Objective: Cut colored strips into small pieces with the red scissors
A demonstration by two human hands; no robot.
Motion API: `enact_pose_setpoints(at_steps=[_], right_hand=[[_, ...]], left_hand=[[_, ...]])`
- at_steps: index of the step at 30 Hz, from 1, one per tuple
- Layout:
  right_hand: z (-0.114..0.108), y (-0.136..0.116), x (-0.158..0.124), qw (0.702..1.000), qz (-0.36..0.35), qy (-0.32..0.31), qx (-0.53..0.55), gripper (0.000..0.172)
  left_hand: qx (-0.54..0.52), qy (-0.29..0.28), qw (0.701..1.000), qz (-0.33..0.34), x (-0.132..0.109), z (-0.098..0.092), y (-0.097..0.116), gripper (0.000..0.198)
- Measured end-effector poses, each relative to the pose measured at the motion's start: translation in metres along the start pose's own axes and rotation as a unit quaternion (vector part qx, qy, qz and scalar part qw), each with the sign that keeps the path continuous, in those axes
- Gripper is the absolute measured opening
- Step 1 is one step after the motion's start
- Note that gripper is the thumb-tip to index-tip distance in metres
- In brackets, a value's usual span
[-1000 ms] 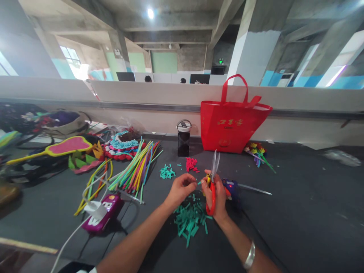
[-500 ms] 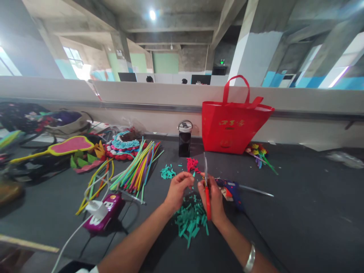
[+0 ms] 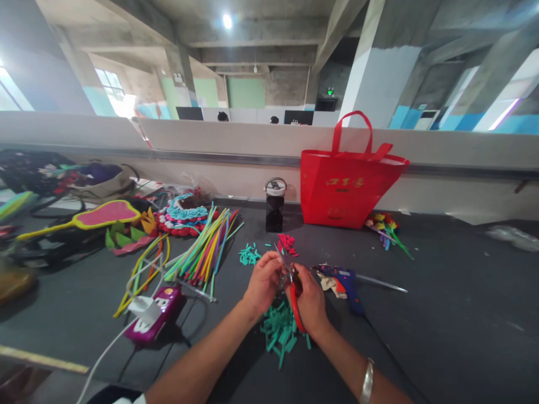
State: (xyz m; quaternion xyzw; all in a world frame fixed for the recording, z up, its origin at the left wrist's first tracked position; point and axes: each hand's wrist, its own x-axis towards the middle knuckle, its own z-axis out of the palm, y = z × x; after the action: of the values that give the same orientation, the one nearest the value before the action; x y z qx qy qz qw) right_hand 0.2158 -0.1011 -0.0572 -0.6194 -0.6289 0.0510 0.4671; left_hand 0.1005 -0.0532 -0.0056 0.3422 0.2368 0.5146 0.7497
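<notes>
My right hand [image 3: 309,297] is closed around red-handled scissors [image 3: 296,306], whose blades point up and to the left. Close beside it, my left hand [image 3: 265,280] pinches at the blades. The small green piece seen at its fingertips earlier is now hidden by fingers and blades. Below both hands lies a pile of green cut strips [image 3: 280,331]. Beyond them are a heap of small red pieces [image 3: 287,244] and a heap of small teal pieces [image 3: 250,255].
A blue glue gun [image 3: 345,280] with its cord lies right of my hands. Behind stand a dark bottle [image 3: 275,210] and a red bag [image 3: 349,191]. Leftward are colourful pipe cleaners [image 3: 206,247], a purple power strip [image 3: 155,317] and craft pieces. A small flower bunch [image 3: 387,227] lies right.
The scissors have tilted left, bringing their blades from upright to the left fingertips. My right hand has turned inward, and the two hands are closer together.
</notes>
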Motion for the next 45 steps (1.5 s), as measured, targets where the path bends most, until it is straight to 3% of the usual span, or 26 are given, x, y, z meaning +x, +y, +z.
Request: enact_pose_setpoints(at_steps=[17,32,45], right_hand=[[-0.0033,-0.0037,0.0002,1.000,0.003,-0.001,-0.007,0.039],[-0.0024,-0.0036,0.0004,0.998,-0.001,-0.009,0.068,0.043],[-0.0042,-0.0033,-0.0009,1.000,0.015,-0.002,-0.002,0.044]], left_hand=[[-0.006,-0.001,1.000,-0.012,-0.0041,0.0062,-0.0001,0.018],[0.007,0.006,1.000,-0.008,-0.0029,0.0044,-0.0002,0.017],[0.022,0.017,1.000,0.011,-0.0023,0.0051,-0.0008,0.014]])
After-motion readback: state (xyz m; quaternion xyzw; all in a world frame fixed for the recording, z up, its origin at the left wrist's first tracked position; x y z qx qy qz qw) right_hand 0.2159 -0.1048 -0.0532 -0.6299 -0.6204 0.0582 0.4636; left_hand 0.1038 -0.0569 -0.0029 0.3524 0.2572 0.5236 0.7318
